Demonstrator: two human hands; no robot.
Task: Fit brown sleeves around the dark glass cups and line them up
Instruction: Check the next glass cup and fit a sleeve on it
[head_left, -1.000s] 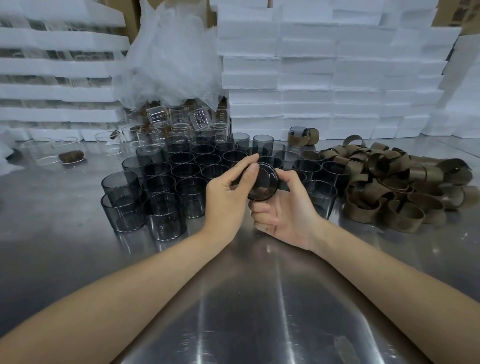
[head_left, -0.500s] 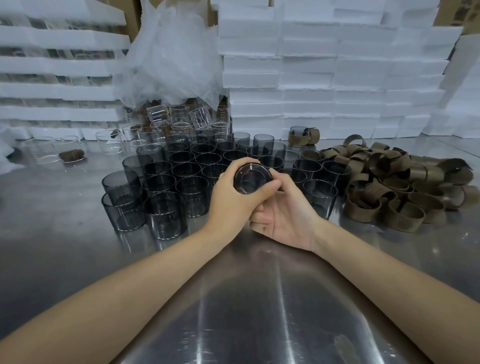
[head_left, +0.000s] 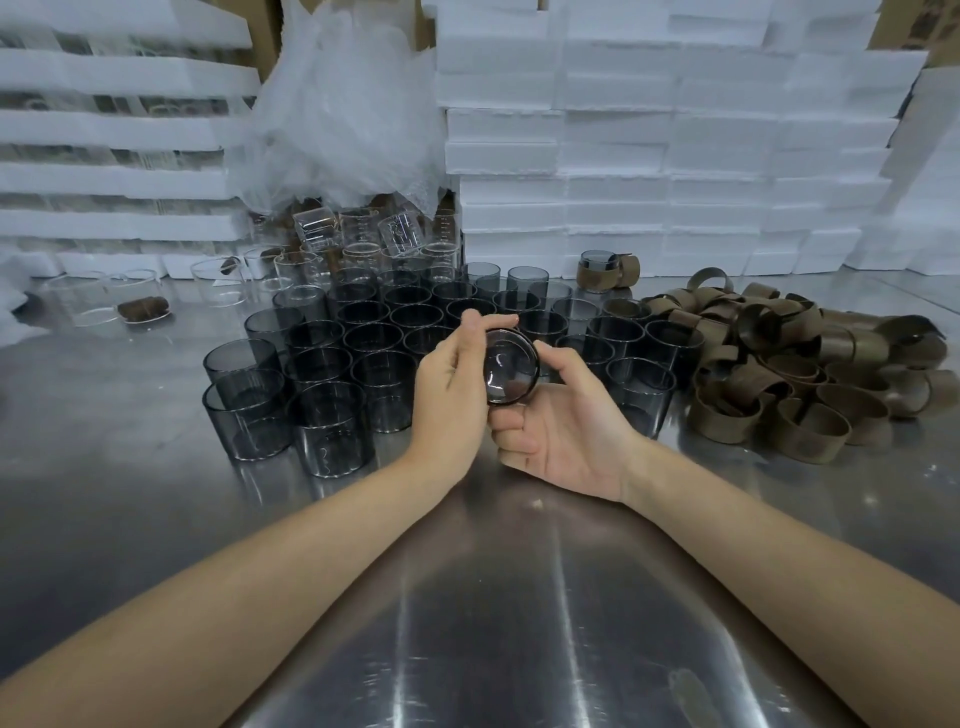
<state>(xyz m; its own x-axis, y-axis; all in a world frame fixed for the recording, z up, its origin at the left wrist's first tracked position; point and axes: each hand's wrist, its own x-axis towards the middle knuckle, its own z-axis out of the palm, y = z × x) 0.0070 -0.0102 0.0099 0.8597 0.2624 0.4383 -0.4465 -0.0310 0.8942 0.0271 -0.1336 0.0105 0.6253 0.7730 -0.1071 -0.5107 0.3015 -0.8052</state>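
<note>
Cup (head_left: 510, 370), dark glass: we hold it above the steel table (head_left: 467, 623) between both hands. It is tipped on its side so that one round end faces us. We cannot tell whether that end is the mouth or the base, nor whether a sleeve is on it yet.

The left hand (head_left: 449, 384) pinches the upper edge between thumb and forefinger, with the other fingers curled at the cup's left side. The right hand (head_left: 569, 436) lies palm up, thumb against the right edge and fingers curled below.

Handling, our judgement: the glass is stiff, smooth and probably slippery on bare skin, light enough for fingertips, and breakable if dropped on steel. We would grip it by opposite sides of the wall, not by the rim alone. The brown sleeves (head_left: 810, 384) look like flexible bands that should spread and slide along the wall.

Around the hands:
- Bare dark cups (head_left: 363, 358) stand upright and packed together just behind the hands.
- The sleeves lie in a loose heap to the right.
- One sleeved cup (head_left: 597, 267) stands at the back by the foam blocks (head_left: 675, 156).
- Clear glasses (head_left: 98, 301) lie far left.
</note>
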